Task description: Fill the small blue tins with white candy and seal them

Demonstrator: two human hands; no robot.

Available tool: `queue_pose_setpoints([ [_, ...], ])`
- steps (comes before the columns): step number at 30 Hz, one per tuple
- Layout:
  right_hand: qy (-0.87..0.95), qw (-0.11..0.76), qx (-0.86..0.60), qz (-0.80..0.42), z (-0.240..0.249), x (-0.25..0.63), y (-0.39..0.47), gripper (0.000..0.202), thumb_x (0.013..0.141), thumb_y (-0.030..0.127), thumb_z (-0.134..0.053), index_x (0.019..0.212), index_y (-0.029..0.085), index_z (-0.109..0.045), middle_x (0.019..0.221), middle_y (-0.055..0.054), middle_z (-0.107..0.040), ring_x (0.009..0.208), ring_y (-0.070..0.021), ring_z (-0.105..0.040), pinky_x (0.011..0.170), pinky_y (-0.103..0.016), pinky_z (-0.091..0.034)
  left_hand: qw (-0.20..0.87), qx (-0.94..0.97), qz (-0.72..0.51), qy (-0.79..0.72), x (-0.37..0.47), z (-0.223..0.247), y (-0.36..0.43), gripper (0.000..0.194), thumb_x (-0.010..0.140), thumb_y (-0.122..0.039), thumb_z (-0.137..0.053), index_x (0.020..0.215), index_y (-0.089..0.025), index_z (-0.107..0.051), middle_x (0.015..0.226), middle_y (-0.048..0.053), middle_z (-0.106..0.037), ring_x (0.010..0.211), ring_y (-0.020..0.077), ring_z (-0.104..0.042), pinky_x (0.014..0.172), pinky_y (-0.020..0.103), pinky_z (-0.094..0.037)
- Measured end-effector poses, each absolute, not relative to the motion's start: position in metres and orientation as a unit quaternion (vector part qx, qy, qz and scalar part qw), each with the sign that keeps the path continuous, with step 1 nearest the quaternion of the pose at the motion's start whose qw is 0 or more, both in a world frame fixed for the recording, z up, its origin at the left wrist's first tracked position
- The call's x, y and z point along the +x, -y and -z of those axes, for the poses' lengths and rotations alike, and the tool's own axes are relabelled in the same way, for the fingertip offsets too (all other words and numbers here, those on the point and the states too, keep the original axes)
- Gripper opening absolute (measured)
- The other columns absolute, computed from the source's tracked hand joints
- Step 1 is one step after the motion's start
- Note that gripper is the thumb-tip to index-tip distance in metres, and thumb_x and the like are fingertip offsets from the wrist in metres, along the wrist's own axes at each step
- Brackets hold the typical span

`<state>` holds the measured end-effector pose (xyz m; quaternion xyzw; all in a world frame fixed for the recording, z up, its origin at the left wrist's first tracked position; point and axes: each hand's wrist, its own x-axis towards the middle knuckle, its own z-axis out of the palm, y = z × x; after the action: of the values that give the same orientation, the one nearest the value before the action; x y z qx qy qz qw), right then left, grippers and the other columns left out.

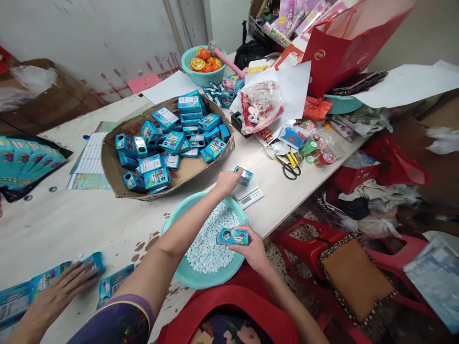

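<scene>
My left hand (228, 182) reaches across the basin and grips a small blue candy box (245, 177) by its near side. That box is at the back of a white digital scale (247, 196); whether it rests on the scale or hovers just over it, I cannot tell. A second blue candy box (236, 236), with a round window, is pinched in my right hand (254, 248). It is held tilted on its side above a turquoise basin (175, 210) of small pale-blue and white candies (206, 248).
Behind the basin, a cardboard tray (111, 177) holds many blue boxes. Another person's hand (64, 289) touches flat boxes at the left. Scissors (290, 169), wrappers and a red bag (351, 48) crowd the right side. Red stools (304, 248) stand beside the table.
</scene>
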<state>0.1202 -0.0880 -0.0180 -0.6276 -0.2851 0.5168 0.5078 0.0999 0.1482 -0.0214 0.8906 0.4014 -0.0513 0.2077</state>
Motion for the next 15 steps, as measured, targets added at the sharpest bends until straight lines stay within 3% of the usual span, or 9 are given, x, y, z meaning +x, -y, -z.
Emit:
queue_pose_setpoints([
  [4,0.264,0.529,-0.643,-0.487,0.005,0.150,0.089,0.044,0.057,0.033,-0.083,0.095,0.020,-0.064,0.094,-0.003,-0.067,0.081,-0.0203,-0.065,0.075,-0.033,-0.053,0.157,0.899,0.094,-0.399,0.091,0.032,-0.142,0.031,0.095,-0.032,-0.033,0.116,-0.018,-0.051,0.097,0.016,-0.068,0.088,0.0263,-0.065,0.068,0.030,-0.040],
  [8,0.242,0.570,-0.707,-0.341,0.007,0.187,0.062,0.048,0.060,0.035,-0.081,0.100,0.018,-0.062,0.087,-0.003,-0.068,0.078,-0.0195,-0.063,0.075,-0.036,-0.053,0.137,0.852,0.100,-0.496,0.049,0.021,-0.131,0.035,0.095,-0.039,-0.032,0.113,-0.017,-0.052,0.091,0.014,-0.069,0.083,0.0262,-0.066,0.064,0.028,-0.038],
  [11,0.261,0.576,-0.729,-0.262,0.024,0.206,0.022,0.050,0.058,0.037,-0.080,0.100,0.016,-0.063,0.089,-0.004,-0.067,0.080,-0.0192,-0.062,0.077,-0.035,-0.051,0.097,0.793,0.062,-0.598,-0.011,-0.008,-0.114,0.037,0.094,-0.045,-0.031,0.106,-0.019,-0.055,0.084,0.010,-0.069,0.077,0.0241,-0.065,0.058,0.025,-0.034],
  [15,0.318,0.567,-0.714,-0.262,0.061,0.214,-0.031,0.050,0.058,0.041,-0.078,0.098,0.015,-0.063,0.093,-0.006,-0.065,0.084,-0.0189,-0.060,0.079,-0.035,-0.049,0.034,0.689,0.065,-0.721,-0.119,-0.044,-0.081,0.037,0.091,-0.047,-0.033,0.100,-0.020,-0.056,0.075,0.009,-0.068,0.068,0.0242,-0.063,0.054,0.026,-0.031],
])
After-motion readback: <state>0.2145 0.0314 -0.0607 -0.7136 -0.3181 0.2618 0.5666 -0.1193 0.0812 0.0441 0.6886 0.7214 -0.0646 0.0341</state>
